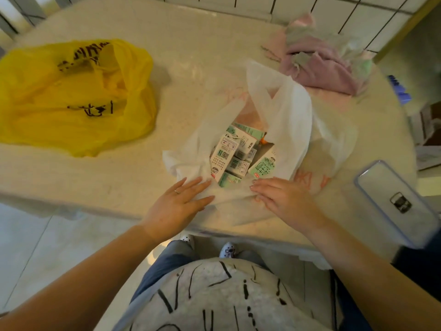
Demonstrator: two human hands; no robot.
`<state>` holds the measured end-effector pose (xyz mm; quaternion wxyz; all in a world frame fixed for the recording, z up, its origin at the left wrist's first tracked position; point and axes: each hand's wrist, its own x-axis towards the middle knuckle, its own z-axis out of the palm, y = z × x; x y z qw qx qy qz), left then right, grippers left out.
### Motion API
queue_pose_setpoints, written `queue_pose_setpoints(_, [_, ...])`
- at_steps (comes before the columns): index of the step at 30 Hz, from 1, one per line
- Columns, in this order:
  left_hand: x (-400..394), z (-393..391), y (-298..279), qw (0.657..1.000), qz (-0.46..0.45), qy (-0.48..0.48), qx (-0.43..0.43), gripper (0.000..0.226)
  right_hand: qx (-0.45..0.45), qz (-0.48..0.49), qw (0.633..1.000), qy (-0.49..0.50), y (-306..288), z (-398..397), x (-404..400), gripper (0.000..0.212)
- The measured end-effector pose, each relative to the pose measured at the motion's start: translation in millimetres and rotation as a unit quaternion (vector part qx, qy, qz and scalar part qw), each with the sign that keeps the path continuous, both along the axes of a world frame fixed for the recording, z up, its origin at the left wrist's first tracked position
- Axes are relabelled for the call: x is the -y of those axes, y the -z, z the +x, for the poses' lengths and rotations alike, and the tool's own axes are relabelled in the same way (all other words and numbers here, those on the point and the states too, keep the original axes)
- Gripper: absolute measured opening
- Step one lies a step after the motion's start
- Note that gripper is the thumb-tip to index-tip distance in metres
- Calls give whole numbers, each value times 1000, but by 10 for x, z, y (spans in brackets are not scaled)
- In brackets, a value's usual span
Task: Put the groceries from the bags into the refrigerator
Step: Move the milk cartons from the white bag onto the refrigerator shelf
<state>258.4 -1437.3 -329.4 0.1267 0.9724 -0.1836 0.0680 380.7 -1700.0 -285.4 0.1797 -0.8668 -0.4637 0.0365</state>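
- Thin white plastic carrier bag (284, 120), centre of frame, sits on the pale speckled stone countertop (191, 56); mouth spread wide, so contents show.
- Inside: small white-and-green drink cartons (235, 152), jumbled at angles, approx. a handful — these are the groceries to move. Fridge not in view.
- Left hand (177, 204), lower centre: fingers straight, flat on the bag's near-left edge, holding nothing; prob. pinning the film down so the mouth stays open.
- Right hand (285, 199), just right of it: fingers straight & relaxed, resting on the bag's near-right edge, also nothing grasped. Fingertips near a carton, not touching as far as I can tell.
- Crumpled yellow plastic bag w/ black print (76, 96), upper left, well apart; contents hidden.
- Bunched pink cloth (319, 63), upper right, near the tiled wall.
- Clear-cased phone (396, 199), right edge, flat on the counter.
- Judgement: unpacking not yet begun; next move likely lifting cartons out.
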Motion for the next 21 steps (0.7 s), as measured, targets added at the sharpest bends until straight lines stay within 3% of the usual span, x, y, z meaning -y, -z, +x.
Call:
queue_pose_setpoints(3, [6,32,-106,1000,-10,-8,18,42,3,-3,999,40,-113,-4,-93,34])
queue_pose_setpoints(7, [37,292,-372,997,-25,-37,57,51,-1,71,993,97,-330,89,-392,42])
queue_pose_setpoints(10, [73,508,-488,997,-9,-79,24,62,-44,99,984,141,-439,226,-689,47])
queue_pose_setpoints(16, [89,674,-408,993,8,-103,-51,70,-122,-38,980,155,-320,477,-998,64])
queue_pose_setpoints(21, [97,644,-365,992,-46,-105,-48,63,-149,-47,976,154,-296,486,-1020,65])
